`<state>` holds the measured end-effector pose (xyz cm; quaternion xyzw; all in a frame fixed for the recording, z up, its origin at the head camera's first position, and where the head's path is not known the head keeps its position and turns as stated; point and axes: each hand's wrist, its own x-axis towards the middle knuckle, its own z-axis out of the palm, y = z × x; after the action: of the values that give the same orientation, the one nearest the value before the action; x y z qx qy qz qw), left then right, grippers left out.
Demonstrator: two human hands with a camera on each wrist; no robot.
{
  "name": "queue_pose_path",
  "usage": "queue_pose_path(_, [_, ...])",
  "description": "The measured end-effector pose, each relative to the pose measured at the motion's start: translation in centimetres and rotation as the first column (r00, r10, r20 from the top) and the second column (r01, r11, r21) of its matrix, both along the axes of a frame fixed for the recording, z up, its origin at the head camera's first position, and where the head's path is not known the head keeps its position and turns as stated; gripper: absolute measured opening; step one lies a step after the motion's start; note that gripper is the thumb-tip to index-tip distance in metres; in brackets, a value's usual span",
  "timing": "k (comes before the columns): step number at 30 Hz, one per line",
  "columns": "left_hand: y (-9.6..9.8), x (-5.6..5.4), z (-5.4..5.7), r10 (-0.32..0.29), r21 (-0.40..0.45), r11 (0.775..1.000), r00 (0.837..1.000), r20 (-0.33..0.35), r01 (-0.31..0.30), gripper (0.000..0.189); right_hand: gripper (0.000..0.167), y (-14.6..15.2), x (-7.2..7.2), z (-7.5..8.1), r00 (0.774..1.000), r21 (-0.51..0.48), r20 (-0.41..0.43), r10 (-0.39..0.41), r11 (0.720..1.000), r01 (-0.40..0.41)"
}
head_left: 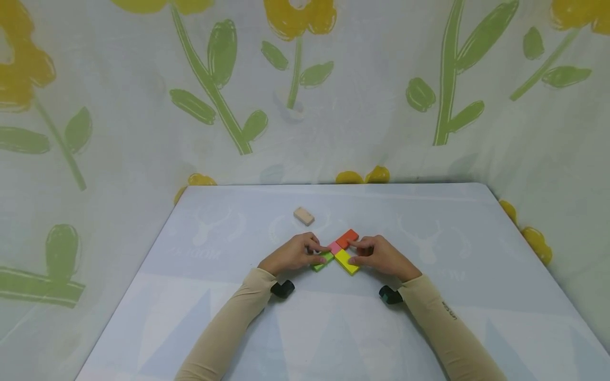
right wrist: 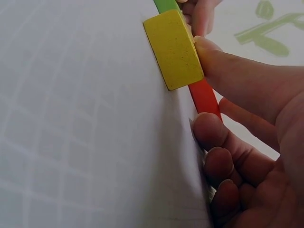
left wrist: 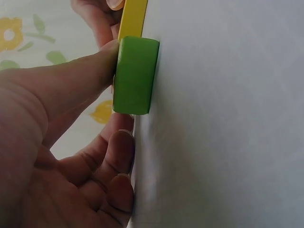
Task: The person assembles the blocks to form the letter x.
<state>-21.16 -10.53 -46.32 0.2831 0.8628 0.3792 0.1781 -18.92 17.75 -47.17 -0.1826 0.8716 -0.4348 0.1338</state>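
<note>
Several flat rectangular blocks lie on the table in an X-like arrangement: a green block (head_left: 322, 263), a yellow block (head_left: 347, 262), an orange-red block (head_left: 349, 237) and a pink block (head_left: 335, 247) at the middle, partly covered by a finger. My left hand (head_left: 294, 252) rests its thumb on the green block (left wrist: 136, 76) and its index finger reaches the pink one. With its thumb my right hand (head_left: 383, 256) touches the yellow block (right wrist: 174, 50); its index finger is on the orange-red block. The other fingers of both hands bend loosely near the tabletop.
A plain wooden block (head_left: 304, 216) lies apart, beyond my left hand. The pale table (head_left: 333, 338) has its far edge against a flower-printed cloth (head_left: 362, 106). Dark wrist devices (head_left: 283, 289) sit under both sleeves.
</note>
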Motion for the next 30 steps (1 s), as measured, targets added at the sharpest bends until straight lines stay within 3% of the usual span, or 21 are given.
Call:
queue_pose_path(13, [-0.3,-0.6,-0.3,-0.033,0.058,0.998,0.999,0.017,0.032,0.035,0.057,0.2,-0.1,-0.3,1.000,-0.029,-0.021,0.019,0.999,-0.019])
queue_pose_path(22, [-0.9,-1.1,-0.1,0.006,0.101,0.995,0.996,0.084,-0.015,0.040,0.058,0.2,-0.1,-0.3,1.000,-0.008,-0.012,0.011,1.000,-0.011])
queue_pose_path(30, [-2.7,-2.0,0.4,0.052,0.152,0.987,0.999,0.000,-0.052,0.040,0.059,0.2,0.0,-0.1,1.000,-0.007,0.019,0.003,1.000,-0.003])
